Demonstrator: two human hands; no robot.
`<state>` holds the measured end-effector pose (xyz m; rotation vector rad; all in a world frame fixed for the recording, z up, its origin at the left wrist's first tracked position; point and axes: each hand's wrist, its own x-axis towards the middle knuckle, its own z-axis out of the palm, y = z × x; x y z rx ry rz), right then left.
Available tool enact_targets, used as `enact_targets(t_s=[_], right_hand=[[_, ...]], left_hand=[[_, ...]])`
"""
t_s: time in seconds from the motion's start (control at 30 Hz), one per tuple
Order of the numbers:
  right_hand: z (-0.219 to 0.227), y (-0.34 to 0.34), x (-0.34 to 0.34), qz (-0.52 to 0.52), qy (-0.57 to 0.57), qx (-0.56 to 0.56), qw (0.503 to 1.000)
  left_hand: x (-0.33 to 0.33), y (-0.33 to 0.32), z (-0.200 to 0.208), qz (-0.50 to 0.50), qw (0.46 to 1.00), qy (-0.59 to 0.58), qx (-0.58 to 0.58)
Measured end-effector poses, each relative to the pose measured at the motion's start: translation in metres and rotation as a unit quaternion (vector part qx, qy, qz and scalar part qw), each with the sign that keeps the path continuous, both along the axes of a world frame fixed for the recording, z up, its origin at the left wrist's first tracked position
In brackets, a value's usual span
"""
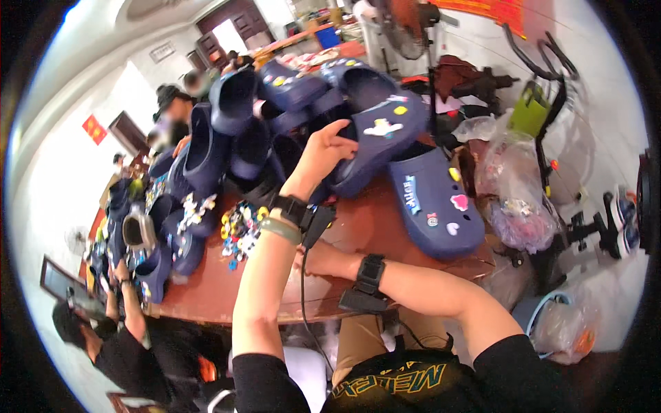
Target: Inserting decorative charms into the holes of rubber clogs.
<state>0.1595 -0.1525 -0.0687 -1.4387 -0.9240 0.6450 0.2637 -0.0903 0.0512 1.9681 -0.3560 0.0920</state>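
Observation:
A navy clog (406, 131) with a white figure and yellow charms on its upper is tilted against the pile. My left hand (323, 153) grips its near side edge, fingers bent against the shoe. Lower down, my right hand (318, 260) rests low over the table, its fingers mostly hidden behind my left forearm. To the right lies another navy clog (437, 206), toe toward me, with pink, white and yellow charms on it. A heap of small colourful charms (241, 230) sits left of my left forearm.
Many navy clogs (206, 148) are stacked along the brown table (206, 292). A person in black (131, 358) works at the left. At right are clear plastic bags (520, 206), a blue bucket (533, 310) and exercise equipment (551, 96). A fan (406, 31) stands behind.

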Motion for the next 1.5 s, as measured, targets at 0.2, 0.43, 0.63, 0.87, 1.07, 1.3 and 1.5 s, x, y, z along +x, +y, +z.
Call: enact_targets(t_s=[0.2, 0.43, 0.63, 0.87, 1.07, 1.3, 1.5], right_hand=[[0.008, -0.013, -0.006, 0.006, -0.086, -0.049, 0.995], [-0.035, -0.027, 0.037, 0.036, -0.058, 0.12, 0.99], [0.008, -0.01, 0.015, 0.07, -0.064, -0.093, 0.991], [0.019, -0.016, 0.025, 0.034, -0.099, -0.091, 0.99], [0.041, -0.016, -0.014, 0.013, -0.098, -0.101, 0.99], [0.02, -0.018, -0.008, 0.056, 0.003, -0.069, 0.996], [0.018, -0.022, -0.007, 0.016, -0.014, -0.064, 0.998]], left_hand=[[-0.032, 0.023, -0.01, 0.008, 0.973, -0.201, 0.111], [-0.18, -0.004, -0.015, 0.193, 0.923, -0.327, -0.058], [-0.363, 0.066, -0.106, 0.428, 0.862, -0.27, 0.033], [-0.561, 0.123, -0.236, 0.528, 0.553, 0.552, 0.334], [-0.646, 0.106, -0.35, 0.627, 0.744, 0.218, -0.083], [-0.607, 0.112, -0.426, 0.789, 0.611, 0.012, -0.064], [-0.506, 0.106, -0.267, 0.774, 0.624, 0.046, -0.096]])
